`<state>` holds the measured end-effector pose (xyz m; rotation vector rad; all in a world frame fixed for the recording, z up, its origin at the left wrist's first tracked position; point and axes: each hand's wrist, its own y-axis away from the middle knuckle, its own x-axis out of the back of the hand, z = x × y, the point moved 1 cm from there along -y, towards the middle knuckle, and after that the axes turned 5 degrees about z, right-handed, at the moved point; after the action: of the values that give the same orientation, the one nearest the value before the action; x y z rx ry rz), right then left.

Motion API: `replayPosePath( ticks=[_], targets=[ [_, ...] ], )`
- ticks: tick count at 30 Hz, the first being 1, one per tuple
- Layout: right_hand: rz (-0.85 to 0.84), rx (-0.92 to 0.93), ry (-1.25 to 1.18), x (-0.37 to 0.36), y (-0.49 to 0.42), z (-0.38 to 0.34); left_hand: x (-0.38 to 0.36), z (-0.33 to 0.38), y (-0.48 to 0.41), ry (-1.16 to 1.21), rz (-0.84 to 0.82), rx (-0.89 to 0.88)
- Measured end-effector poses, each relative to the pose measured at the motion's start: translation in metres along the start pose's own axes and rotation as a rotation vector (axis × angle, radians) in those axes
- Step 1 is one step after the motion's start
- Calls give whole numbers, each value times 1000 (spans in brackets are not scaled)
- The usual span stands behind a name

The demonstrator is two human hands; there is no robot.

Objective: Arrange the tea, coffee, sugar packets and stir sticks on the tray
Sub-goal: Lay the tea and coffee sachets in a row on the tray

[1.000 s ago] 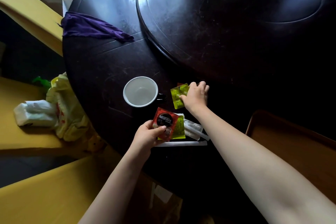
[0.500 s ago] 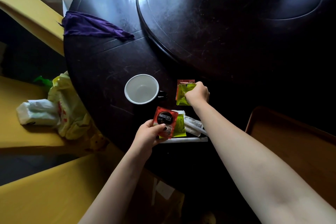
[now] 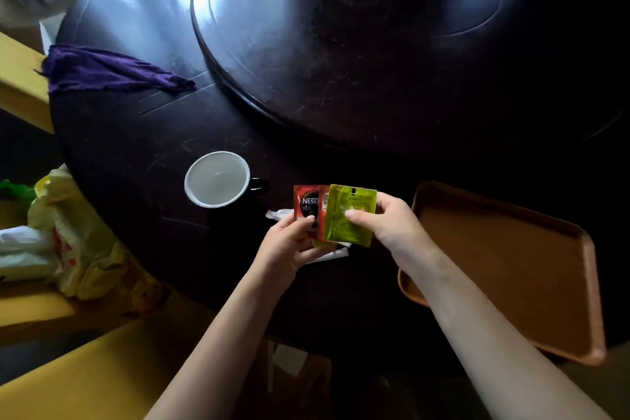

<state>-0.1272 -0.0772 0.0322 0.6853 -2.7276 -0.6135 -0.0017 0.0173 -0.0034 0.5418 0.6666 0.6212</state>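
In the head view, both hands meet over the near edge of the dark tabletop (image 3: 143,147), at about 6 o'clock from the big round turntable (image 3: 375,61). The left hand (image 3: 289,247) is closed on a red coffee packet (image 3: 305,203), thumb on its face. The right hand (image 3: 392,227) pinches a green tea packet (image 3: 349,216) between thumb and fingers and lays it over the red one, with another reddish packet (image 3: 322,215) sandwiched between them. Under the hands, white stick wrappers (image 3: 332,254) lie on the tabletop; which are sugar and which are stir sticks I cannot tell.

The brown tray (image 3: 511,266) sits at 3 o'clock from the hands, just beside the right wrist, and it looks bare. A white-lined cup (image 3: 216,179) stands at 10 o'clock from the hands, and a purple cloth (image 3: 102,70) lies far off at 11 o'clock.

The step in hand looks like gathering: packets are being stacked into one bundle, none set down on the tray yet. The next move probably calls for carrying the bundle toward 3 o'clock, laying the packets flat and sorted on the tray, then reaching again for the white wrappers.
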Motion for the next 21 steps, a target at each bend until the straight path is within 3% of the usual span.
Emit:
replayPosePath(
  ticks=[3,7,13,18,21],
  targets=[
    [200,86,181,18,3,13,-33,-12,-1,-1,-71,45],
    [358,160,218,49,5,32,-65,-35,-5,-118,-161,0],
    [529,212,336,104,14,57,-117,-70,-12,-191,-124,24],
    [601,186,226,144,16,75,-151,-91,-10,-153,-68,38],
    [759,179,168,167,17,82,-160,-99,-14,-151,46,-30]
  ],
)
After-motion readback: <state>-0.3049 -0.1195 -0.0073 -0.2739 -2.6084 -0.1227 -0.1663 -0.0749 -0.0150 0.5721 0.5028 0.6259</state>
